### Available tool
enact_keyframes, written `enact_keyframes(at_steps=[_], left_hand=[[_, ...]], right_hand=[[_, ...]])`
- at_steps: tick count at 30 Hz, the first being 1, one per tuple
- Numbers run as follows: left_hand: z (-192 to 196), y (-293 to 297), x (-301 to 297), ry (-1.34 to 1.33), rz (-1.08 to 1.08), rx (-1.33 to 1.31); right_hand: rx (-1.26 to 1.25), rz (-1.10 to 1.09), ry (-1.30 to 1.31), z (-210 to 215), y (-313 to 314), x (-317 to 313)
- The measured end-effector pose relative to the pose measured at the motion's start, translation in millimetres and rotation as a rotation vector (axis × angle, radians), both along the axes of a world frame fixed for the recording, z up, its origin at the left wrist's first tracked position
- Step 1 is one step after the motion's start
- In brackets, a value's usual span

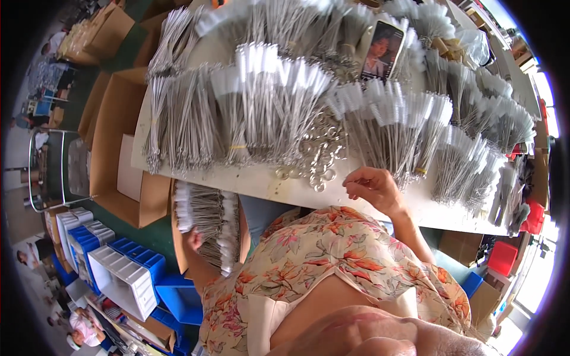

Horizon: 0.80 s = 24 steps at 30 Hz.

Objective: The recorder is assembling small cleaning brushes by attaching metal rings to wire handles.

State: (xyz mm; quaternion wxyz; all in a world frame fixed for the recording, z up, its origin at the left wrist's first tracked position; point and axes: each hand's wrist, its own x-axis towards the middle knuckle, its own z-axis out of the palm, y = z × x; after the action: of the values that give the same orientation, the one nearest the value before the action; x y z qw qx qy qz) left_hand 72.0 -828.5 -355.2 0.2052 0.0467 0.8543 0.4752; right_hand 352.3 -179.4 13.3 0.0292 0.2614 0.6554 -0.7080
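My right hand is over the front edge of the white table, its fingers curled in toward the thumb; whether something small is between them I cannot make out. Just left of it lies a loose heap of shiny metal rings. Behind the heap, bundles of thin wire brushes with white bristle heads stand in rows, some tied with a yellow band. Low at my left side, my left hand is at a cardboard box filled with more wire brushes; its fingers are blurred and partly hidden.
A phone stands among the brushes at the back. An open cardboard carton is left of the table. Blue and white plastic bins stack at the lower left. Red bins stand on the right. Other people are far left.
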Motion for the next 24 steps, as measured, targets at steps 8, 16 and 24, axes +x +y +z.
enact_keyframes(at_steps=[8, 16, 24], left_hand=[[393, 377, -158, 0.522, 0.095, 0.214], [384, 699, -176, 0.377, -0.526, -0.167], [350, 713, -189, 0.298, -0.508, -0.069]], right_hand=[[0.243, -0.268, 0.124, 72, 97, 56], [0.698, -0.278, 0.072, 99, 199, 53], [0.736, -0.220, -0.146, 47, 320, 20]])
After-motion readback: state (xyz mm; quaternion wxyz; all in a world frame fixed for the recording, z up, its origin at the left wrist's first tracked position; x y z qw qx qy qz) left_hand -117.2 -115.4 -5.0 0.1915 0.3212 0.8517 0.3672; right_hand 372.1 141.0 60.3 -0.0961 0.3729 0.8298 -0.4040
